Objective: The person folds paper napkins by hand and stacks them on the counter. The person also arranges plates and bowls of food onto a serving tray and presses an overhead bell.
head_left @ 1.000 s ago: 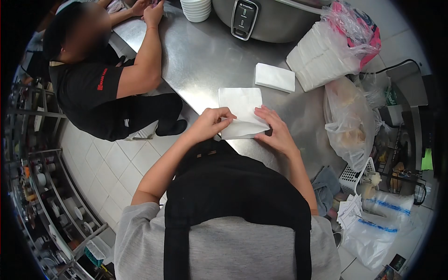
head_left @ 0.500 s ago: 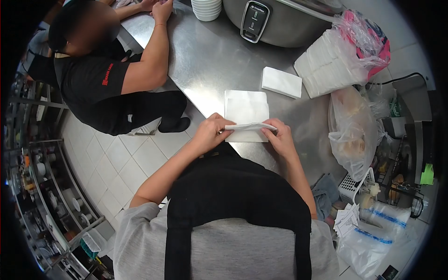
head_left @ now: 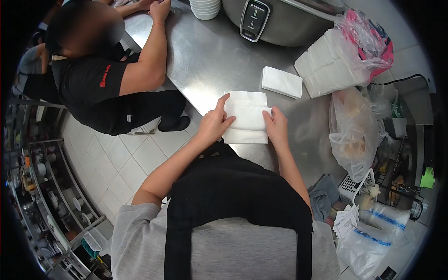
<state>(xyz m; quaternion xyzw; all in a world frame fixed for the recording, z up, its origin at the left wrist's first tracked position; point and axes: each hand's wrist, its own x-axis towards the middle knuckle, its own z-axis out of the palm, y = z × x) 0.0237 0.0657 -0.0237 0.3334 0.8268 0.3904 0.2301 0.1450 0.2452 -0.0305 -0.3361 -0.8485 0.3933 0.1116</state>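
A white paper napkin point(head_left: 245, 120) lies partly folded near the steel table's front edge, its folded flap resting across the middle of the sheet. My left hand point(head_left: 214, 122) is at its left edge, index finger stretched toward the far corner and thumb spread on the paper. At the right edge, my right hand point(head_left: 276, 125) pinches the flap, thumb on top and fingers at the side. Just beyond the right hand sits a neat stack of folded napkins point(head_left: 282, 82).
An opened plastic pack of napkins point(head_left: 326, 63) stands at the right, with a clear bag point(head_left: 353, 135) nearer me. A large grey cooker point(head_left: 284, 23) and stacked white bowls point(head_left: 205, 8) are at the back of the steel table point(head_left: 198, 65). A co-worker point(head_left: 88, 79) sits at the left.
The raised fold of the napkin has been laid flat, away from me. My left hand has let go of its pinch and spread its fingers; my right hand has shifted slightly forward.
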